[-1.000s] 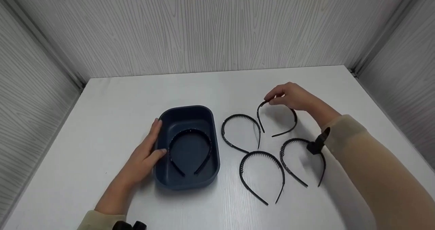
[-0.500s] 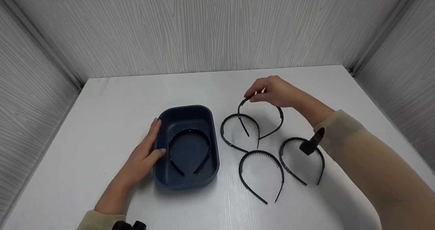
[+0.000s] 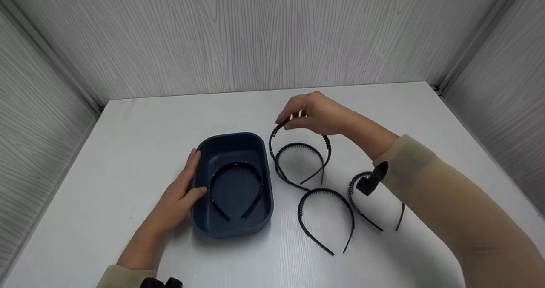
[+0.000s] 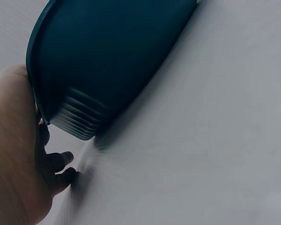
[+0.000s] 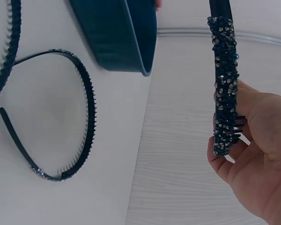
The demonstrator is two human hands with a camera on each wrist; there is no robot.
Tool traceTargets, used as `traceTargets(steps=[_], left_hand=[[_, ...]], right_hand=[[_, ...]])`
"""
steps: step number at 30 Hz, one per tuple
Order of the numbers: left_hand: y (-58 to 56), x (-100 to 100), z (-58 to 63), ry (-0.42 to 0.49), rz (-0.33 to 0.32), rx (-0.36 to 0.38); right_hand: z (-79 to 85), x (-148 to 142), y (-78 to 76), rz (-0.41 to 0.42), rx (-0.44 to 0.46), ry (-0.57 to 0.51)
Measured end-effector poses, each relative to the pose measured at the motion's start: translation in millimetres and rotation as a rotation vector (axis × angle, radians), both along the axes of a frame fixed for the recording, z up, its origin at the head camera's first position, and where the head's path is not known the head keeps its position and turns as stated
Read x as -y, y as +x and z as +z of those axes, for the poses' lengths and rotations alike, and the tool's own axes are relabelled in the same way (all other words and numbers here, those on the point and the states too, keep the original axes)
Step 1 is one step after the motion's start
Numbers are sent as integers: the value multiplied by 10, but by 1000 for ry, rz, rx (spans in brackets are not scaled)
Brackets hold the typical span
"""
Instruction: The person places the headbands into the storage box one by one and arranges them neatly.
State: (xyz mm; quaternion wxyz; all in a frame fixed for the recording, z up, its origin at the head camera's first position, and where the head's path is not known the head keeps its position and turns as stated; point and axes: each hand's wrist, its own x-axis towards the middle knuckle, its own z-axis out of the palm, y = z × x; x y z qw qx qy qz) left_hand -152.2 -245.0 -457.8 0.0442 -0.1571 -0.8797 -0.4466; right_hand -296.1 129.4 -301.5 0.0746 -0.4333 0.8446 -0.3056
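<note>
A black toothed headband with glittering stones (image 5: 224, 86) is pinched at its top by my right hand (image 3: 319, 113). In the head view it hangs tilted over another black headband (image 3: 279, 169) to the right of a dark blue plastic tub (image 3: 267, 220). My left hand (image 3: 176, 198) grips the tub's left side, thumb at the rim and fingers along the outer wall. Inside the tub lies a black headband (image 3: 236, 163). In the left wrist view, the left hand (image 4: 14, 150) is against the tub (image 4: 112, 51), with some fingertips below it.
On the white table (image 3: 140, 152), one toothed headband (image 3: 325, 191) lies near the front. Another headband (image 3: 355, 205) lies to its right, partly covered by the right sleeve and its black wrist mount (image 3: 372, 179). Grey wood-grain panels (image 3: 272, 37) stand behind and at both sides.
My right hand has moved left with its headband, from the far right of the group to above the headband beside the tub. The left hand and the tub stay nearly in place.
</note>
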Motion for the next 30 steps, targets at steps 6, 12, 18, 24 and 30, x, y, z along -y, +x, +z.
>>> traceTargets(steps=[6,12,18,24,30], left_hand=[[-1,27,-5,0,-4,-5],[0,55,-18,1,-9,-15],[18,62,11,-2,12,6],[20,71,41,-1,18,33],[12,75,42,1,11,30]], right_hand=[[27,260,49,51,-11,-43],[26,503,85,96,-20,-84],[8,741,125,111,-35,-98],[-64,926,164,128,-59,-83],[-158,1062,157,127,-64,-71]])
